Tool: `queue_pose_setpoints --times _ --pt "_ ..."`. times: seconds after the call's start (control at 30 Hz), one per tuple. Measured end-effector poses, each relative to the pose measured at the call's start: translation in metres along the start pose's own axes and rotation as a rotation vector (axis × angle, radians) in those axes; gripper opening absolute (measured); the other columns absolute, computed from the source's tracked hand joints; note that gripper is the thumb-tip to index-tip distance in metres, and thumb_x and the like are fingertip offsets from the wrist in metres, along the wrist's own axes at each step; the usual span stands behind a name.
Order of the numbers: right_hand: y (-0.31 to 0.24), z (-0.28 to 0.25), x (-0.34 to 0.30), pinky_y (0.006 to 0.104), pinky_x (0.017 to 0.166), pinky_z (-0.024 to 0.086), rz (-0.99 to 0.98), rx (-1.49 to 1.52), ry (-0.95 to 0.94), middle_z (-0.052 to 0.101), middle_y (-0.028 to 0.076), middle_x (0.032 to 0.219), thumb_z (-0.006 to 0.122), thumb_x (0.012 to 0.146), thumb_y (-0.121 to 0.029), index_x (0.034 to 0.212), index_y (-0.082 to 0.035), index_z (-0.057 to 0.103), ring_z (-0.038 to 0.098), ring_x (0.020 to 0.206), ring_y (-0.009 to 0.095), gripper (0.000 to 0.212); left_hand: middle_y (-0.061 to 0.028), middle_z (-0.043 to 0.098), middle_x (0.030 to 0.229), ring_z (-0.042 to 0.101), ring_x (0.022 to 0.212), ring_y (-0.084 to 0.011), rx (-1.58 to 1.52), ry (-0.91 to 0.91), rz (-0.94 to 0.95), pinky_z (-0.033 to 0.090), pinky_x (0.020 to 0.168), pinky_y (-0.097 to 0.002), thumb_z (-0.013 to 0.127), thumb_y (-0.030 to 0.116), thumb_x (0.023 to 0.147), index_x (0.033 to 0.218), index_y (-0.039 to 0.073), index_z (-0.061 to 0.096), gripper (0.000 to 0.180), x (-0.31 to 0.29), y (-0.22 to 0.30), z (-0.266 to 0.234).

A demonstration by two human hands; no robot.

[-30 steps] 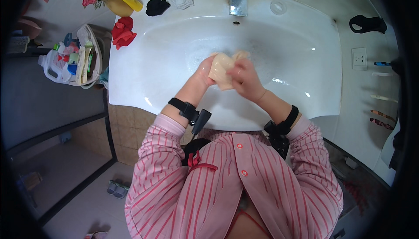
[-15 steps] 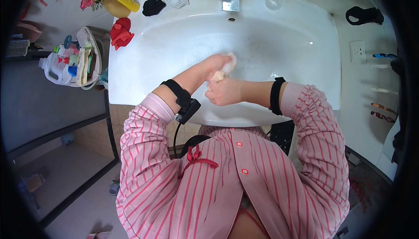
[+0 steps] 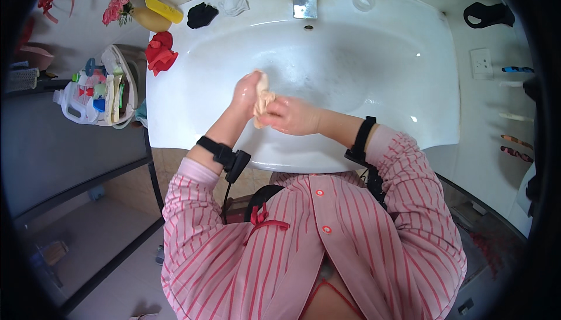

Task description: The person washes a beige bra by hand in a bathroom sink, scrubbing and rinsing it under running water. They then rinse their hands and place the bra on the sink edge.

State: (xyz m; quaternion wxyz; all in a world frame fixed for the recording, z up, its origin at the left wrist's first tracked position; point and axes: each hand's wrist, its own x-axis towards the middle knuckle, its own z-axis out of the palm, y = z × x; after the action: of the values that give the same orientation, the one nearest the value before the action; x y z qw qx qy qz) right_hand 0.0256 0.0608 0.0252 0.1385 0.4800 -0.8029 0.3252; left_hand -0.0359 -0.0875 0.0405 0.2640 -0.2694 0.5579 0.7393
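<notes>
head view puts the beige cloth [image 3: 265, 102] bunched over the near left part of the white sink [image 3: 397, 104]. fingers of my left hand [image 3: 245, 93] are closed around its left side; those of my right hand [image 3: 294, 115] grip its lower folds. it looks wet, so i judge it light, limp and slippery, hardly fragile, best held by thick gathered folds.
</notes>
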Motion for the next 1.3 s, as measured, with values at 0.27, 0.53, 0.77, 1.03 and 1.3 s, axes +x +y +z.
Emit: queue_pose_setpoints --times 0.27,0.53,0.77,1.03,1.3 --pt "0.083 0.014 -0.045 0.0398 0.082 0.044 0.973 -0.117 0.010 0.047 0.015 0.112 0.052 0.076 -0.015 0.115 -0.009 0.046 0.049 0.098 0.033 0.040 -0.0056 0.052 0.062 0.053 0.057 -0.0191 -0.418 0.129 0.034 0.047 0.054 -0.0323 0.051 0.032 0.084 0.079 0.012 0.053 0.021 -0.009 0.013 -0.048" --pt "0.111 0.048 -0.093 0.0414 0.079 0.044 0.755 -0.296 -0.763 0.055 0.015 0.100 0.056 0.072 -0.009 0.092 -0.004 0.058 0.052 0.095 0.031 0.020 -0.0087 0.054 0.063 0.054 0.057 -0.0214 -0.497 0.046 -0.063 0.048 0.055 -0.0340 0.053 0.036 0.082 0.077 0.011 0.053 0.025 -0.033 0.011 -0.053" --pt "0.122 0.062 -0.096 0.0391 0.071 0.047 0.681 -0.420 -0.598 0.057 0.012 0.087 0.049 0.076 -0.010 0.080 -0.004 0.060 0.057 0.085 0.027 0.013 -0.0095 0.053 0.063 0.054 0.058 -0.0212 -0.520 0.073 -0.030 0.048 0.056 -0.0337 0.054 0.035 0.081 0.076 0.010 0.053 0.026 -0.050 0.015 -0.038" --pt "0.156 0.068 -0.078 0.0381 0.064 0.047 0.148 -0.531 -0.920 0.062 0.009 0.079 0.051 0.074 -0.011 0.074 -0.008 0.064 0.059 0.077 0.025 0.014 -0.0078 0.055 0.061 0.054 0.054 -0.0191 -0.612 0.068 -0.090 0.048 0.053 -0.0317 0.054 0.034 0.081 0.069 0.007 0.055 0.030 -0.070 0.016 -0.032" --pt "0.164 0.075 -0.076 0.0385 0.062 0.046 0.053 -0.551 -0.902 0.063 0.008 0.074 0.050 0.072 -0.011 0.069 -0.009 0.065 0.060 0.071 0.025 0.015 -0.0101 0.055 0.071 0.055 0.062 -0.0206 -0.608 0.111 -0.039 0.047 0.058 -0.0337 0.053 0.035 0.080 0.079 0.008 0.053 0.027 -0.084 0.010 -0.044"
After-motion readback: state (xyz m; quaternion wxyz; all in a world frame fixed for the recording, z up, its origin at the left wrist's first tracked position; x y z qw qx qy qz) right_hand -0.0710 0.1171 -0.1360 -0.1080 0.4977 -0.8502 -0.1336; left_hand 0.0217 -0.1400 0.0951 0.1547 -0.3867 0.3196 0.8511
